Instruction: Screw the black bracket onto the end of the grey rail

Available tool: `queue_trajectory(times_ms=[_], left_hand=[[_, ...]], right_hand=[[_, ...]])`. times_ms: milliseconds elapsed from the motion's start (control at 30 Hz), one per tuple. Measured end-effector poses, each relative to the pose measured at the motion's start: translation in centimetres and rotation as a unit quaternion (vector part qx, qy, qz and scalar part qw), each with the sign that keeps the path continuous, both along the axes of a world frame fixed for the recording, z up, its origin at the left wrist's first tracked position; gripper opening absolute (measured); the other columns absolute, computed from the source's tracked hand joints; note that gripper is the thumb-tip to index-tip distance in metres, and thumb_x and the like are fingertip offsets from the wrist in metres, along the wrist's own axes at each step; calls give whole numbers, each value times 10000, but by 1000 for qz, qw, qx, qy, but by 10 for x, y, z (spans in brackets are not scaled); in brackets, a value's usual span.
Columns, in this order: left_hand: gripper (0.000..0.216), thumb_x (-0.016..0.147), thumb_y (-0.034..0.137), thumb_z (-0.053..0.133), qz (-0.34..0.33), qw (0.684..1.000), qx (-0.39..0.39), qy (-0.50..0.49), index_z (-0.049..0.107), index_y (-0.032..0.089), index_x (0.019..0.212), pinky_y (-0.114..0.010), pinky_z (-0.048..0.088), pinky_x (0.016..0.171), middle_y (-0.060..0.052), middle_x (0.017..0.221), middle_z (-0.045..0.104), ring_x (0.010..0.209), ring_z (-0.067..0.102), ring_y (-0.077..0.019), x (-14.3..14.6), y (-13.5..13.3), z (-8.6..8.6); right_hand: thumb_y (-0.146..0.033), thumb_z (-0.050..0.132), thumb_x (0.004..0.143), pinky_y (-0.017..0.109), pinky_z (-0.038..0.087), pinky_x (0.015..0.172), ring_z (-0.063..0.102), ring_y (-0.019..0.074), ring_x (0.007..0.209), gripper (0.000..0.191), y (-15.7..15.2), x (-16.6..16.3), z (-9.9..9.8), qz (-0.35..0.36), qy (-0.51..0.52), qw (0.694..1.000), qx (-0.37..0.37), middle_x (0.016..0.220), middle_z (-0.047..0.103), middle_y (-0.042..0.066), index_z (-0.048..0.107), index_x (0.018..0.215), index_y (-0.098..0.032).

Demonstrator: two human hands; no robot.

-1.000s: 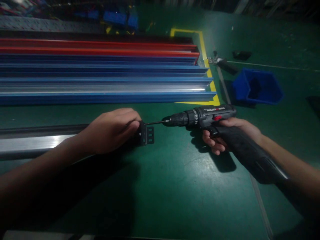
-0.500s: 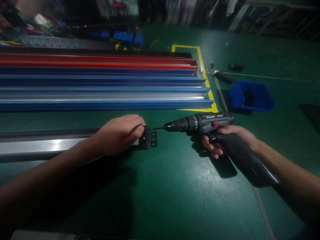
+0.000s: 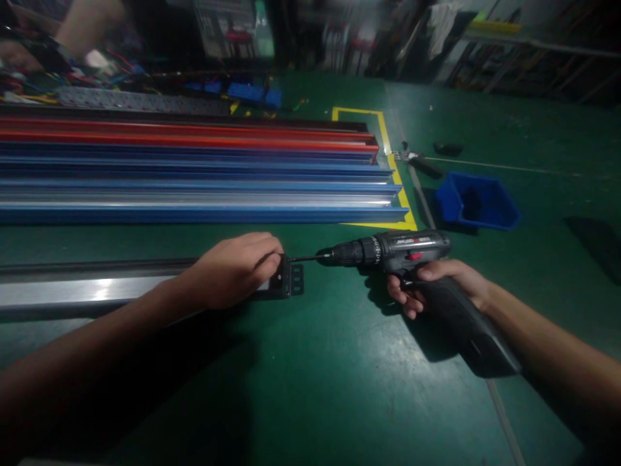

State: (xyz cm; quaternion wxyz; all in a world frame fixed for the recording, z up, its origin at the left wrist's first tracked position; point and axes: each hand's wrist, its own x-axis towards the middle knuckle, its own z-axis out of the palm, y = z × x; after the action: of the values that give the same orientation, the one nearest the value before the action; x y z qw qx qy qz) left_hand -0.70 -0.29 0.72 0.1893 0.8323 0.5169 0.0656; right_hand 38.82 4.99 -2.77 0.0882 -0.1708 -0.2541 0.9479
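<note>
My right hand [image 3: 436, 285] is wrapped round the handle of a black cordless drill [image 3: 412, 249], a finger by its trigger. A long thin bit [image 3: 308, 257] reaches left from the chuck to the black end bracket [image 3: 286, 278] of a long metal profile [image 3: 107, 288]. My left hand [image 3: 237, 268] is closed over that end of the profile, thumb and fingers against the bracket. A slotted tab [image 3: 297, 279] sticks out from the bracket. Where the bit's tip meets the bracket is too small to make out.
Beyond my hands lie long blue channels [image 3: 204, 215] and red channels [image 3: 194, 137], by yellow floor tape [image 3: 388, 139]. A blue bin [image 3: 478, 200] and a tool with dark handles [image 3: 420, 162] lie on the green floor. Another person's arm [image 3: 90, 29] shows at the upper left.
The whole view has shifted, so the scene sits slightly lower in the picture. Both hands keep their holds, and the bit still reaches the bracket.
</note>
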Motion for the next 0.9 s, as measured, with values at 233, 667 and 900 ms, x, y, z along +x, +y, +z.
queue_trajectory(times_ms=[233, 667, 900], left_hand=[[327, 1052, 383, 334, 2, 1000, -4, -8, 603, 209, 987, -357, 426, 785, -49, 972, 641, 889, 591, -213, -1, 0, -1], [340, 1035, 380, 334, 5, 1000, 3, -2, 619, 206, 970, -343, 433, 751, -54, 951, 657, 862, 602, -210, 1, 1, 1], [327, 1027, 379, 345, 12, 1000, -5, 0, 615, 207, 956, -346, 419, 752, -54, 948, 653, 858, 595, -215, 3, 1, 3]], right_hand=[[-244, 640, 917, 340, 613, 903, 729, 189, 890, 331, -1, 0, 0, 3, -10, 1000, 15, 1057, 705, 161, 677, 1168, -30], [-279, 634, 927, 348, 610, 891, 742, 222, 940, 386, -2, 0, -2, -2, -24, 998, 52, 1152, 718, 200, 667, 1217, -26], [-223, 621, 930, 325, 615, 854, 720, 165, 830, 300, -4, -2, 0, -8, -7, 998, 66, 1038, 721, 149, 694, 1147, -29]])
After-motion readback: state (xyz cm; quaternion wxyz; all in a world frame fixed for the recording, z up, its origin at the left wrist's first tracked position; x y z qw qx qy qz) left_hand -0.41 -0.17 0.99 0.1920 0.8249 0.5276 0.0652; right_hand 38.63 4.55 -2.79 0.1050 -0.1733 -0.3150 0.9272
